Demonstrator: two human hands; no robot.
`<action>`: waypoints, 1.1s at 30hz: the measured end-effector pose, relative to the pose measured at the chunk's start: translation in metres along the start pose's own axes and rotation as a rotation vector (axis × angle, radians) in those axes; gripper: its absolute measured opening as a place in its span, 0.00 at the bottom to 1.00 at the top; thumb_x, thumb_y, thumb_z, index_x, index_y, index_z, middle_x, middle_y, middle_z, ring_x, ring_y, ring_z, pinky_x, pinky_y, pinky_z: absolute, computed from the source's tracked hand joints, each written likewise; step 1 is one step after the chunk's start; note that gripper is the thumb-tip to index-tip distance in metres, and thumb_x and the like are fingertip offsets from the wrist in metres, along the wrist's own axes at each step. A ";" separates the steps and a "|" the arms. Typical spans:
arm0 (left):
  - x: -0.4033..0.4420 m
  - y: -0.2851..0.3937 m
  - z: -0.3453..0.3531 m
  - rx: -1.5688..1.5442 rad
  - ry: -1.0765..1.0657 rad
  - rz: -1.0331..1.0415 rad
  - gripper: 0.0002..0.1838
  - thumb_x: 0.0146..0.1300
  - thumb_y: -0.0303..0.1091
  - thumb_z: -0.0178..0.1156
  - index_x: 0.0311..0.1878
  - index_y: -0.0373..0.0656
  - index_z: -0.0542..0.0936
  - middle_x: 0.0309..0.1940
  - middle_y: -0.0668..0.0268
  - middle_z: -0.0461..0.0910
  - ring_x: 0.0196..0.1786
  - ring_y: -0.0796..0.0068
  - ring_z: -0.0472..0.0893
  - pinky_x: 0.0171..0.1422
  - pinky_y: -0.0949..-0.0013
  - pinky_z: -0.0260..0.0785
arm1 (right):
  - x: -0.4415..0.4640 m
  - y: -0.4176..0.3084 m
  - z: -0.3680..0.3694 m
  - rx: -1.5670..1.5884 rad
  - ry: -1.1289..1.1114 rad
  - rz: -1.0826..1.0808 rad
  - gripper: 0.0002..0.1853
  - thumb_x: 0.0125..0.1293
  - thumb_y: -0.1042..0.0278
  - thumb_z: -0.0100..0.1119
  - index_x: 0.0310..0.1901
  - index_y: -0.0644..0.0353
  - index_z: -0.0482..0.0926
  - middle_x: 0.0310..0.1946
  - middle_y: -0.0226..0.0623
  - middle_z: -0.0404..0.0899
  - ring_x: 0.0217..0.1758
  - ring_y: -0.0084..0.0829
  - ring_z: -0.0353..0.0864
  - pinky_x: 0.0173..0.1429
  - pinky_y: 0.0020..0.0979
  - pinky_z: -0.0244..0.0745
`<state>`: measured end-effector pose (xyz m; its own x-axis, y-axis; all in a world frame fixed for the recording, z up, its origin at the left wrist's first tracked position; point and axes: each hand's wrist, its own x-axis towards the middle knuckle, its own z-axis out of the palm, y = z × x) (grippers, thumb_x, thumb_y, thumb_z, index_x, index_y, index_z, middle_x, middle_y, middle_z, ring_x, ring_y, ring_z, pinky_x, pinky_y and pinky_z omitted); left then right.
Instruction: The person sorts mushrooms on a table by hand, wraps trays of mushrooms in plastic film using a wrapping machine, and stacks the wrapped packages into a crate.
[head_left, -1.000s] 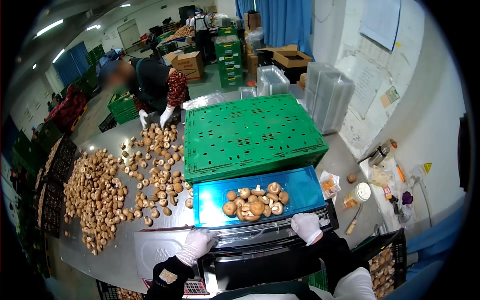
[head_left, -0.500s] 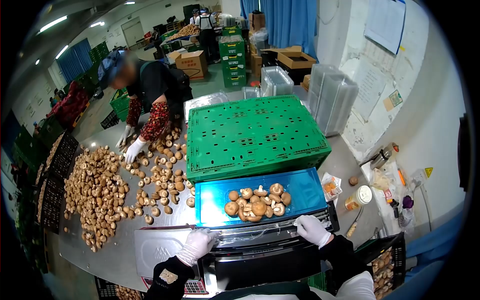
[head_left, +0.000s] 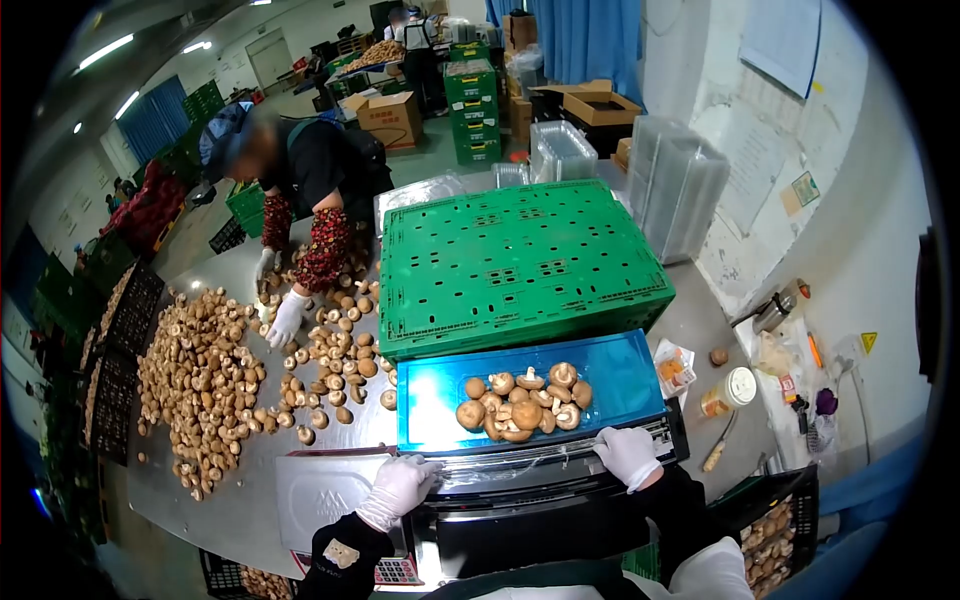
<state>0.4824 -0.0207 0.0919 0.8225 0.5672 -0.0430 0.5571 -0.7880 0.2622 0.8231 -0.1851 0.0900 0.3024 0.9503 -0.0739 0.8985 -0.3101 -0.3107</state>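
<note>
Both my hands wear white gloves and are at the front of a film wrapping machine [head_left: 530,505]. My left hand [head_left: 400,490] is closed at the left end of a strip of clear plastic film [head_left: 530,460], with its fingertips pinched on the edge. At the right end, my right hand [head_left: 628,455] is closed on the film too, thumb and fingers together. The film runs crumpled and shiny between them. Just beyond it, a pile of brown mushrooms [head_left: 525,402] rests on a blue surface [head_left: 425,415], some caps up and some stems up.
A green crate [head_left: 520,265] stands behind the blue surface. To the left are a scale [head_left: 325,495] and a large heap of mushrooms [head_left: 200,390]. Across the table a co-worker [head_left: 320,170] handles mushrooms. A cup [head_left: 728,392] and a knife [head_left: 720,442] lie at the right.
My hands keep their places at the film's ends. The view has shifted slightly. The co-worker's gloved hands have moved among the loose mushrooms.
</note>
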 end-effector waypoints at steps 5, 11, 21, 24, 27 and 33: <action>-0.003 0.000 -0.003 0.002 -0.009 0.008 0.10 0.54 0.34 0.58 0.41 0.50 0.81 0.30 0.64 0.78 0.33 0.62 0.79 0.37 0.60 0.72 | 0.003 0.000 0.000 -0.041 0.054 -0.005 0.11 0.58 0.58 0.54 0.24 0.52 0.80 0.20 0.35 0.79 0.27 0.39 0.81 0.38 0.39 0.73; -0.007 0.001 -0.002 -0.042 0.059 0.018 0.08 0.54 0.32 0.58 0.37 0.49 0.82 0.27 0.64 0.77 0.31 0.61 0.79 0.35 0.61 0.72 | -0.033 0.002 -0.047 0.493 -0.385 -0.082 0.10 0.58 0.57 0.55 0.31 0.53 0.82 0.26 0.34 0.81 0.32 0.34 0.81 0.40 0.30 0.74; 0.007 0.009 0.000 -0.066 0.022 -0.021 0.10 0.56 0.42 0.60 0.37 0.48 0.80 0.27 0.62 0.79 0.34 0.62 0.80 0.38 0.61 0.72 | -0.050 0.010 -0.042 0.213 0.223 0.036 0.08 0.52 0.62 0.62 0.34 0.52 0.82 0.30 0.31 0.80 0.35 0.34 0.81 0.38 0.32 0.75; 0.006 0.009 -0.004 -0.064 0.010 -0.045 0.10 0.55 0.40 0.60 0.38 0.48 0.81 0.28 0.61 0.80 0.32 0.60 0.80 0.37 0.60 0.72 | -0.025 0.007 -0.014 0.053 0.272 -0.018 0.08 0.56 0.59 0.58 0.31 0.51 0.82 0.27 0.30 0.78 0.29 0.35 0.80 0.35 0.36 0.73; -0.002 -0.001 0.002 -0.076 0.035 -0.028 0.10 0.54 0.38 0.61 0.39 0.48 0.81 0.28 0.60 0.80 0.30 0.59 0.80 0.35 0.60 0.73 | -0.007 0.004 0.006 -0.215 0.236 -0.069 0.08 0.56 0.59 0.57 0.27 0.52 0.81 0.25 0.31 0.77 0.27 0.35 0.80 0.32 0.37 0.71; -0.011 -0.003 0.006 -0.104 0.074 -0.048 0.09 0.53 0.36 0.62 0.37 0.48 0.81 0.30 0.63 0.80 0.32 0.60 0.80 0.36 0.61 0.73 | 0.001 0.008 0.021 -0.384 0.197 -0.181 0.05 0.52 0.64 0.56 0.23 0.52 0.78 0.23 0.32 0.76 0.23 0.33 0.78 0.30 0.36 0.68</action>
<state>0.4725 -0.0261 0.0859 0.7822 0.6230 0.0121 0.5777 -0.7323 0.3605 0.8237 -0.1857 0.0681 0.1512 0.9782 0.1425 0.9839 -0.1629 0.0740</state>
